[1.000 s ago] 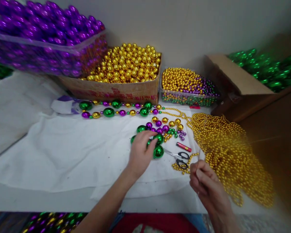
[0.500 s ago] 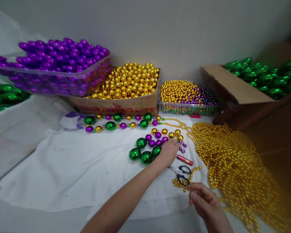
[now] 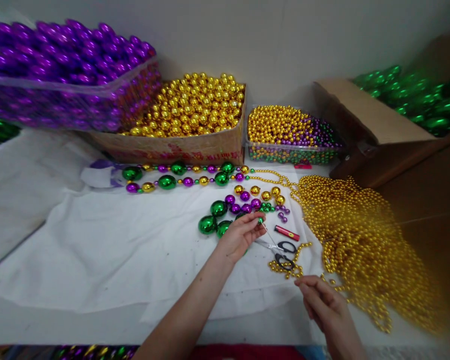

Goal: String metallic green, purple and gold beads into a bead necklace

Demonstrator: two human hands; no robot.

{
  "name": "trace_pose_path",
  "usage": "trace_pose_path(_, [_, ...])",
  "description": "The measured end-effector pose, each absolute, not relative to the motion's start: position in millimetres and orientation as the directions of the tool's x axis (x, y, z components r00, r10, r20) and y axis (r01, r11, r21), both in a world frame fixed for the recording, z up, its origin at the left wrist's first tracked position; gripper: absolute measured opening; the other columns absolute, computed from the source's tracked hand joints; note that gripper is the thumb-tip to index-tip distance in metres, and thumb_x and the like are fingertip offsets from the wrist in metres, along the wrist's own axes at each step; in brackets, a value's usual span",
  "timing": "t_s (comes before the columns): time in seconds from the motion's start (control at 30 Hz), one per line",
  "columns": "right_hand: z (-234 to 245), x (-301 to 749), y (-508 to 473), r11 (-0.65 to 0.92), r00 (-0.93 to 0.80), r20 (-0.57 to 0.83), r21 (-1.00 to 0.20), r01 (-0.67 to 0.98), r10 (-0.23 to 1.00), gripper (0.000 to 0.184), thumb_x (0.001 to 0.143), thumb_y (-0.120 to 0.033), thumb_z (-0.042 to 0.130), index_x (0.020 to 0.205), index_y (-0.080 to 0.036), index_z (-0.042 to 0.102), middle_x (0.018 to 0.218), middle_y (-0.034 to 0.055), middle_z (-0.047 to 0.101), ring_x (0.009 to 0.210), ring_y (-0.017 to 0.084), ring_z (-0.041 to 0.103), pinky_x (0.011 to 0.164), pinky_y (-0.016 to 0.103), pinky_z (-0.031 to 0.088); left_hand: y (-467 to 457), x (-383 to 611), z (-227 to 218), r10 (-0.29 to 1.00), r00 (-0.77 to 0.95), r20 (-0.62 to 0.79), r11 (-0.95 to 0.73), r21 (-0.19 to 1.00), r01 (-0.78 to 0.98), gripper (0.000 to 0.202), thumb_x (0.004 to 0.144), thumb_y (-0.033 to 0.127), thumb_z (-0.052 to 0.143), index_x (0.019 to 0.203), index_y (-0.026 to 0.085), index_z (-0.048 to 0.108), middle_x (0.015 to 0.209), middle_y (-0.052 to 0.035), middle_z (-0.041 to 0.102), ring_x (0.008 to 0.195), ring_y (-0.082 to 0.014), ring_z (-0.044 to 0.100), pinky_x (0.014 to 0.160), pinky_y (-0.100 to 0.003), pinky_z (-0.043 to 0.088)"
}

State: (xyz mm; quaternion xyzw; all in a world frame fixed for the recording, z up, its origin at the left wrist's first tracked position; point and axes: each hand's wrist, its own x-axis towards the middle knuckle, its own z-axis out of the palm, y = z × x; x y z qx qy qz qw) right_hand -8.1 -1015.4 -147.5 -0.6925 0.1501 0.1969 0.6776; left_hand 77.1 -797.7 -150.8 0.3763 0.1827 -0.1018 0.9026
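Note:
My left hand (image 3: 241,233) hovers over the white cloth (image 3: 116,240), its fingertips pinched on a small green bead (image 3: 261,220). A thin thread seems to run from that bead toward my right hand (image 3: 324,302), which is closed in a pinch near the table's front edge. Large green balls (image 3: 213,218) lie just left of my left hand, with purple and gold beads (image 3: 253,197) behind it. Scissors (image 3: 281,250) and a red lighter (image 3: 287,233) lie between my hands.
A finished strand of green, purple and gold beads (image 3: 180,175) lies along the back. Behind it stand a box of gold balls (image 3: 195,107), a tray of small mixed beads (image 3: 288,132), purple balls (image 3: 67,70) and green balls (image 3: 416,95). Gold bead strands (image 3: 360,235) are heaped at right.
My left hand went from the big green balls to the small beads, then drew back with a small green bead pinched. My right hand stayed low at the right, pinched.

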Motion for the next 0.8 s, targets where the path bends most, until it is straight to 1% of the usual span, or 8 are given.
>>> trace_pose_path(0.07, [-143,-11,-1015,-0.06,0.889,-0.458,-0.888,-0.457,0.013,0.04,0.07,-0.052,0.069,0.085,-0.015,0.064,0.046,-0.0054,0.037,0.043,0.006,0.029,0.04,0.019,0.016,-794,77,-150,-0.049,0.911,-0.41,0.715,0.622,0.318,0.017,0.079,0.006,0.061,0.094,0.01,0.069,0.094,-0.0086,0.066,0.076,-0.0108,0.062,0.077,-0.025,0.052])
trace_pose_path(0.17, [-138,-13,-1013,-0.088,0.899,-0.437,-0.895,-0.438,-0.031,0.038,0.068,-0.051,0.069,0.081,-0.016,0.066,0.046,-0.0046,0.037,0.043,0.007,0.031,0.041,0.02,0.021,-791,76,-149,-0.04,0.913,-0.406,0.72,0.622,0.308,0.018,0.08,0.006,0.06,0.095,0.011,0.068,0.092,-0.0083,0.066,0.075,-0.0099,0.062,0.075,-0.023,0.052])
trace_pose_path(0.33, [-135,-11,-1012,-0.092,0.91,-0.414,-0.906,-0.414,-0.02,0.036,0.068,-0.051,0.069,0.077,-0.017,0.067,0.05,-0.0036,0.04,0.047,0.009,0.036,0.044,0.021,0.027,-789,72,-150,-0.042,0.915,-0.401,0.707,0.635,0.311,0.017,0.079,0.008,0.061,0.094,0.011,0.067,0.091,-0.0071,0.066,0.07,-0.0082,0.06,0.07,-0.021,0.05])
trace_pose_path(0.53, [-136,-9,-1013,-0.102,0.913,-0.408,-0.907,-0.408,-0.015,0.037,0.067,-0.052,0.069,0.076,-0.017,0.068,0.05,-0.0034,0.04,0.047,0.01,0.036,0.044,0.021,0.026,-788,70,-150,-0.045,0.925,-0.378,0.677,0.669,0.307,0.018,0.076,0.013,0.068,0.093,0.012,0.066,0.098,-0.008,0.065,0.071,-0.0077,0.059,0.07,-0.021,0.049])
trace_pose_path(0.7, [-134,-8,-1013,-0.092,0.911,-0.411,-0.907,-0.412,-0.032,0.035,0.066,-0.052,0.07,0.073,-0.018,0.067,0.049,-0.0033,0.041,0.046,0.01,0.036,0.043,0.021,0.027,-787,69,-148,-0.035,0.925,-0.379,0.671,0.677,0.303,0.018,0.075,0.015,0.068,0.092,0.012,0.066,0.092,-0.0066,0.065,0.07,-0.0079,0.058,0.068,-0.021,0.048])
trace_pose_path(0.8, [-132,-7,-1013,-0.106,0.912,-0.408,-0.906,-0.409,-0.035,0.035,0.065,-0.052,0.07,0.071,-0.017,0.067,0.049,-0.0033,0.04,0.046,0.009,0.036,0.043,0.02,0.027,-786,70,-147,-0.048,0.926,-0.374,0.664,0.681,0.309,0.019,0.074,0.016,0.07,0.093,0.012,0.067,0.093,-0.0072,0.065,0.07,-0.008,0.058,0.068,-0.021,0.048])
